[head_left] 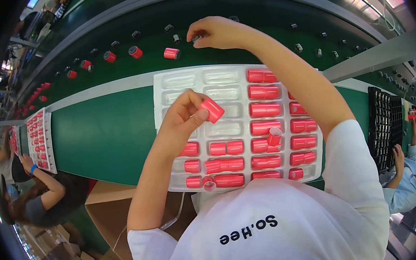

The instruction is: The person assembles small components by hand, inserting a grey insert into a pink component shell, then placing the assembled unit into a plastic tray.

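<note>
My left hand is over the white plastic tray, pinching a short pink cylindrical cap between thumb and fingers. My right hand reaches across to the green belt, its fingers closed round a small dark and silver part that they partly cover. Just left of those fingers a pink cylinder with a black end lies on its side. Pink cylinders fill many of the tray's pockets, while several pockets at its upper left hold none. One loose pink cap lies tilted on top of the others.
Small black and silver parts and more pink cylinders are scattered along the belt. A cardboard box stands below the table edge at left. Co-workers sit on both sides, one by another filled tray, another near black trays.
</note>
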A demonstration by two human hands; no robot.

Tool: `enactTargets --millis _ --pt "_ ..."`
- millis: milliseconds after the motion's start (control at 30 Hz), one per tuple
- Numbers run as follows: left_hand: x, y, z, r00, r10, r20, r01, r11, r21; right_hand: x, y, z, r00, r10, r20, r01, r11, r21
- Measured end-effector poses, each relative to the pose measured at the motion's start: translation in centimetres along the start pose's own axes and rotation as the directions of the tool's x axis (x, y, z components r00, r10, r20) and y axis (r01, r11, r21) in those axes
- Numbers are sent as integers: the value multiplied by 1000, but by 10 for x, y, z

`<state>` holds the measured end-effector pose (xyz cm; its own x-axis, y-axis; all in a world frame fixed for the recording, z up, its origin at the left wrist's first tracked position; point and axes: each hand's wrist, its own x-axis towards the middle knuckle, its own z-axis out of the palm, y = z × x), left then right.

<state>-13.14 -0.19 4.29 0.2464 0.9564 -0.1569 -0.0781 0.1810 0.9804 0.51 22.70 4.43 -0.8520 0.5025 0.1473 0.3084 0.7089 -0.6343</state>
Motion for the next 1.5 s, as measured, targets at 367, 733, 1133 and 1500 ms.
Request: enactTargets --millis 367,733,1133,1500 --pt "14 13 59 991 1 -137 -110 599 -793 -127 -109 3 834 62 -549 324 750 577" --pt "12 14 79 948 84 -307 -280 678 -680 -142 -112 5 851 -12 -525 222 914 339" --pt "18 9 80 917 -21 -399 -295 638 -711 -132 -111 38 746 -22 -666 132 985 115" --pt "39 -13 43 931 32 -363 -195 885 -423 -107 -79 33 898 107 -426 15 962 272"
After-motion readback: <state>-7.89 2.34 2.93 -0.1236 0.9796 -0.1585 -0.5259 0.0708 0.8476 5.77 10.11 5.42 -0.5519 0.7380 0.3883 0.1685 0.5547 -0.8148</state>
